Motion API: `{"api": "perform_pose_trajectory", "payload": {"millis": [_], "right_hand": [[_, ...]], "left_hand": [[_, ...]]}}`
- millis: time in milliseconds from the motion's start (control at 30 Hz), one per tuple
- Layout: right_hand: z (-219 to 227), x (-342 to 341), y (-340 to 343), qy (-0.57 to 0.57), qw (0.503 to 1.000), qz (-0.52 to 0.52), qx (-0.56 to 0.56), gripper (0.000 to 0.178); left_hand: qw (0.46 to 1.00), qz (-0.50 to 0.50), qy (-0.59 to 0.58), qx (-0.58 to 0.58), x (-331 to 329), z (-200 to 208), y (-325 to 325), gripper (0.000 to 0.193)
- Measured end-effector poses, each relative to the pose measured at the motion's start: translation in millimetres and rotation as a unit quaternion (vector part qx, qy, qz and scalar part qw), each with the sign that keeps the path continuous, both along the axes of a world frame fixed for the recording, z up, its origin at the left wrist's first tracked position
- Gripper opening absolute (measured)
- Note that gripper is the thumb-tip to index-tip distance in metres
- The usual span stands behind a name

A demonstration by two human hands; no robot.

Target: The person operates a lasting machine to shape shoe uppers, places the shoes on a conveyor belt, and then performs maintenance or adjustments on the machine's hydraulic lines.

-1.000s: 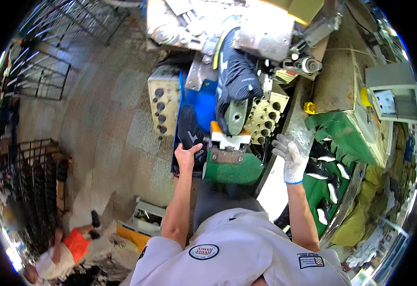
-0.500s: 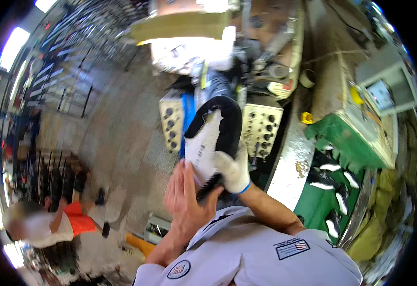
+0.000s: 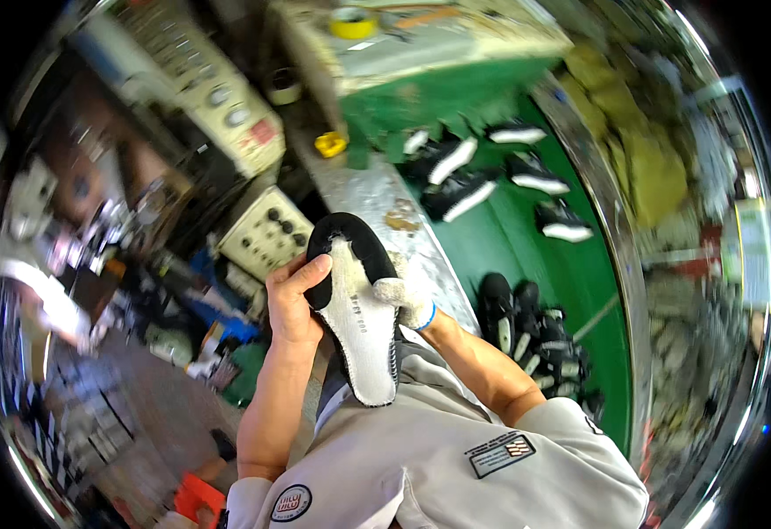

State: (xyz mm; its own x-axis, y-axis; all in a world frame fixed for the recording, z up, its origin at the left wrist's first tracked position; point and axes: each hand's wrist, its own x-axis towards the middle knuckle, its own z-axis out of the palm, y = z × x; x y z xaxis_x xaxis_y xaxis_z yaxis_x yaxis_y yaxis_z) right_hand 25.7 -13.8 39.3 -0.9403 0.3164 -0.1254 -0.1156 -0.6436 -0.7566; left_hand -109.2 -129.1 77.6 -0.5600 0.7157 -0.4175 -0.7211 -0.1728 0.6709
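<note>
In front of my body is a black shoe upper (image 3: 363, 331), its underside turned up toward me. A pale insole board with small printed marks fills the middle, and black material folds over its rim at the toe, with stitching along the edge near the heel. My left hand (image 3: 295, 300), bare, grips the upper's left side near the toe, thumb on top. My right hand (image 3: 407, 298), in a white glove with a blue cuff, holds the opposite side with its thumb lying over the edge. The fingers beneath are partly hidden.
Beyond a metal ledge (image 3: 430, 256), a green conveyor belt (image 3: 482, 251) carries several black shoes (image 3: 460, 194) with white soles. A machine with a knobbed panel (image 3: 266, 234) stands to the left. A yellow tape roll (image 3: 353, 23) sits on a green-draped bench (image 3: 456, 88).
My view has turned right, bringing more of the conveyor in. My left hand has shifted from the heel end to the side near the toe, and the upper now sits closer to my body.
</note>
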Motion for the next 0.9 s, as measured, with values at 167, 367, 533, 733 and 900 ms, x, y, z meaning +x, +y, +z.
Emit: {"api": "perform_pose_trajectory", "payload": {"millis": [167,367,533,733,900], "right_hand": [[-32.8,82.5,62.9,-0.065,0.978,-0.194,-0.030,0.058],[-87.5,254.5,218.2,-0.519,0.828,-0.152,0.151,0.068],[-191.8,335.3,316.7,-0.738,0.594,-0.005,0.320,0.091],[-375.9,391.0,444.3,-0.632,0.613,-0.468,0.076,0.096],[-405.6,413.3,489.5,-0.526,0.559,-0.638,-0.059,0.096]], "left_hand": [[0.978,-0.163,0.111,-0.074,59.6,-75.6,101.1,0.039],[0.890,-0.336,0.238,-0.195,93.9,-120.4,122.4,0.044],[0.847,-0.363,0.264,-0.286,74.7,-170.6,99.0,0.032],[0.838,-0.304,0.254,-0.376,56.6,-197.6,46.6,0.029],[0.821,-0.316,0.174,-0.443,65.9,-212.9,16.7,0.029]]}}
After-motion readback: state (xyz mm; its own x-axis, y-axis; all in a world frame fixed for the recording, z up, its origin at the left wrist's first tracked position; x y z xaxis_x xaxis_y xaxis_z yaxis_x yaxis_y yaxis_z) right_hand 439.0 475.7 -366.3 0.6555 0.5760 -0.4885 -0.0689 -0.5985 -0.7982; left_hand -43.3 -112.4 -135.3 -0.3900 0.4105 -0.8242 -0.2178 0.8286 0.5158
